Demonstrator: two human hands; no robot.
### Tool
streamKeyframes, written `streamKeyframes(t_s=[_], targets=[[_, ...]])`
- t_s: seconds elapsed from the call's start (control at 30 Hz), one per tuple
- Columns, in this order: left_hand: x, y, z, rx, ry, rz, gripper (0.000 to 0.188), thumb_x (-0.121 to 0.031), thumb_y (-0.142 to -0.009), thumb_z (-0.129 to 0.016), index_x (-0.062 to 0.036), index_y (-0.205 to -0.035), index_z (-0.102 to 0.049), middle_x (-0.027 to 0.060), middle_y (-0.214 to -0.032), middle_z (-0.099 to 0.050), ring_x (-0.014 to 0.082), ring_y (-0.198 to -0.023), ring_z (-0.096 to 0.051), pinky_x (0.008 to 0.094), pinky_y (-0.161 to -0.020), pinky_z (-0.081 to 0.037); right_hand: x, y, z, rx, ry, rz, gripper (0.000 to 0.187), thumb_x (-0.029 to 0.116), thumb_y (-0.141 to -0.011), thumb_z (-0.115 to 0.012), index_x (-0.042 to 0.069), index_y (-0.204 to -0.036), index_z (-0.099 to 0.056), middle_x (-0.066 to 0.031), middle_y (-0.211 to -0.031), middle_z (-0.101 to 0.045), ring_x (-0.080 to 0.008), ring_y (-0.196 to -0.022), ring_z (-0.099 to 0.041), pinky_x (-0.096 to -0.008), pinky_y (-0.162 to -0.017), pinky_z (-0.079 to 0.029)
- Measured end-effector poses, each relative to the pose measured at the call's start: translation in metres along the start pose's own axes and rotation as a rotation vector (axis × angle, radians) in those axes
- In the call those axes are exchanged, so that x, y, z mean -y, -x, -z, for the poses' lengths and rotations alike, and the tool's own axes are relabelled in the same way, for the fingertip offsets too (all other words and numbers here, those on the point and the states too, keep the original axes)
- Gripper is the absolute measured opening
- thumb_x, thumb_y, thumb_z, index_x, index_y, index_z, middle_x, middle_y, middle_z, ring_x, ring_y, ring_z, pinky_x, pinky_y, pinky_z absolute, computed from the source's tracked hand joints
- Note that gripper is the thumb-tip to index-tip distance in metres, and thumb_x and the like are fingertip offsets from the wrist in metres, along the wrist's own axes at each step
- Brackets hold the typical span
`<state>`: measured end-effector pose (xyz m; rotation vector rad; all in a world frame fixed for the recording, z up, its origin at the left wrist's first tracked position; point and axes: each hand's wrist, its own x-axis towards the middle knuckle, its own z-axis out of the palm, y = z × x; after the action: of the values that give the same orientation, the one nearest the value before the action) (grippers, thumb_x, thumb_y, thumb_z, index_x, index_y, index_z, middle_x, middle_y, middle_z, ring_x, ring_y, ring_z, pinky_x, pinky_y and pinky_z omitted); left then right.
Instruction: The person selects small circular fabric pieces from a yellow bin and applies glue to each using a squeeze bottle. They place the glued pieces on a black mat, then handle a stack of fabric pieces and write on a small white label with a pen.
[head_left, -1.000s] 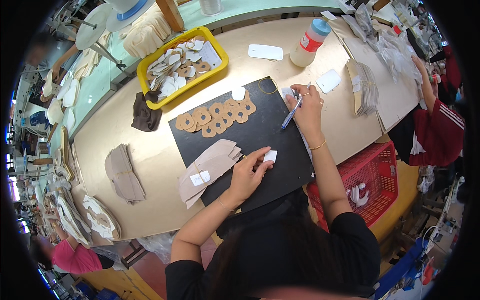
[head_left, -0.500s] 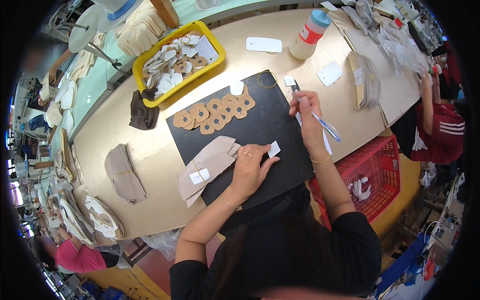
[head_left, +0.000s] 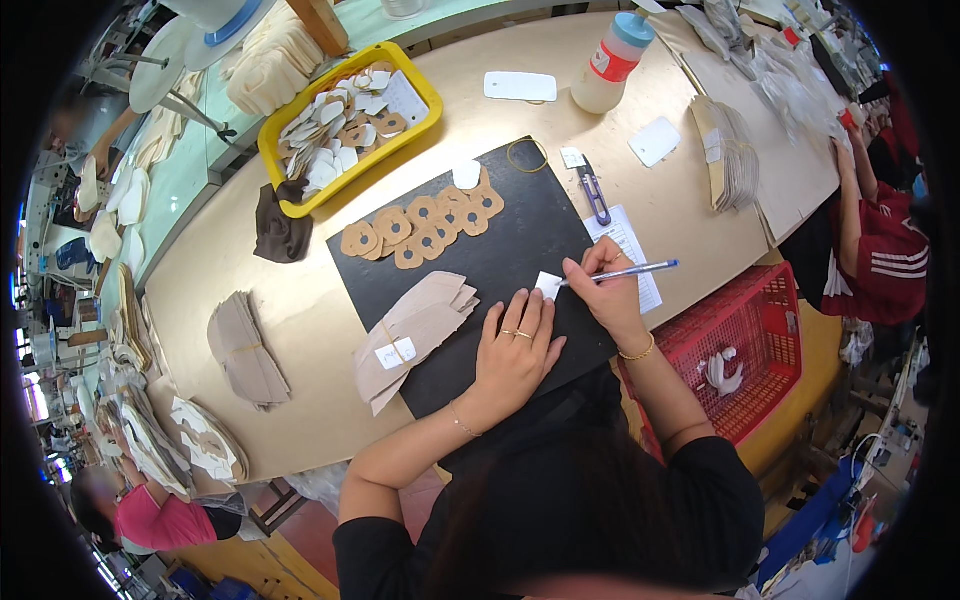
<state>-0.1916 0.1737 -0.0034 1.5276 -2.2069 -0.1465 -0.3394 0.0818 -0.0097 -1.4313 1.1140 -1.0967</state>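
Observation:
My right hand [head_left: 608,290] grips a pen [head_left: 630,271], its tip down at a small white paper slip [head_left: 549,284] on the black mat [head_left: 520,235]. Flat on the mat, my left hand [head_left: 515,345] has its fingers stretched out, fingertips against the slip's near edge. Left of that hand lies a bundle of beige cut pieces [head_left: 425,320], banded, with a white label [head_left: 395,352]. Farther up the mat are several overlapping tan pieces with holes [head_left: 422,235], a white piece [head_left: 466,175] beside them. Beyond my right hand rest purple-handled thread snips [head_left: 594,192] and a printed sheet [head_left: 625,240].
A yellow tray [head_left: 432,125] of white and tan pieces stands at the back left, a dark cloth [head_left: 282,228] beside it. A bottle with a blue cap [head_left: 612,65] stands at the back. Banded stacks [head_left: 245,350] lie left; a red basket [head_left: 755,350] sits below the table's right edge.
My right hand has come down and left, bringing the pen from the air to the slip. My left hand has gone from pinching the slip to lying flat. The snips are now uncovered.

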Motion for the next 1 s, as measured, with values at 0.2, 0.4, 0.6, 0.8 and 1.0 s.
streamKeyframes(t_s=[0.2, 0.4, 0.6, 0.8, 1.0], targets=[[-0.005, 0.000, -0.004, 0.000, -0.038, 0.071, 0.052, -0.032, -0.077, -0.069, -0.0044, -0.120, -0.057, 0.0145, -0.124, -0.052, 0.0298, -0.119, -0.046, 0.0462, -0.098, -0.033, 0.011, -0.015, -0.007, 0.124, 0.262, -0.034, 0.034, 0.009, -0.079, -0.071, 0.005, -0.060, -0.043, 0.0005, -0.054, -0.046, -0.0041, -0.051, -0.040, -0.0235, -0.046, -0.032], [-0.006, 0.000, -0.003, 0.005, -0.070, 0.077, 0.051, -0.034, -0.078, -0.068, -0.0057, -0.120, -0.058, 0.0147, -0.124, -0.052, 0.0322, -0.118, -0.046, 0.0487, -0.096, -0.033, 0.009, -0.025, -0.012, 0.215, 0.286, 0.044, 0.031, 0.004, -0.076, -0.066, 0.002, -0.058, -0.041, -0.0048, -0.049, -0.044, -0.0081, -0.045, -0.041, -0.0265, -0.043, -0.034], [-0.005, -0.002, -0.003, 0.017, -0.102, 0.059, 0.050, -0.035, -0.079, -0.067, -0.0056, -0.118, -0.059, 0.0148, -0.123, -0.052, 0.0324, -0.118, -0.046, 0.0488, -0.095, -0.034, 0.006, -0.024, -0.011, 0.223, 0.334, 0.088, 0.029, 0.008, -0.078, -0.064, 0.003, -0.061, -0.042, -0.0063, -0.049, -0.045, -0.0123, -0.043, -0.041, -0.0290, -0.043, -0.035], [-0.004, -0.003, -0.003, 0.013, -0.107, 0.050, 0.050, -0.035, -0.078, -0.067, -0.0052, -0.117, -0.060, 0.0146, -0.122, -0.052, 0.0328, -0.117, -0.047, 0.0486, -0.094, -0.034, 0.006, -0.025, -0.012, 0.250, 0.350, 0.117, 0.029, 0.007, -0.078, -0.064, 0.003, -0.060, -0.042, -0.0075, -0.049, -0.046, -0.0137, -0.042, -0.044, -0.0288, -0.043, -0.036], [-0.004, -0.002, -0.003, 0.019, -0.096, 0.054, 0.051, -0.035, -0.078, -0.067, -0.0053, -0.118, -0.059, 0.0145, -0.121, -0.052, 0.0328, -0.117, -0.046, 0.0486, -0.094, -0.035, 0.004, -0.025, -0.013, 0.231, 0.320, 0.132, 0.031, 0.004, -0.075, -0.066, 0.003, -0.057, -0.041, -0.0055, -0.047, -0.042, -0.0114, -0.040, -0.041, -0.0277, -0.041, -0.033]])
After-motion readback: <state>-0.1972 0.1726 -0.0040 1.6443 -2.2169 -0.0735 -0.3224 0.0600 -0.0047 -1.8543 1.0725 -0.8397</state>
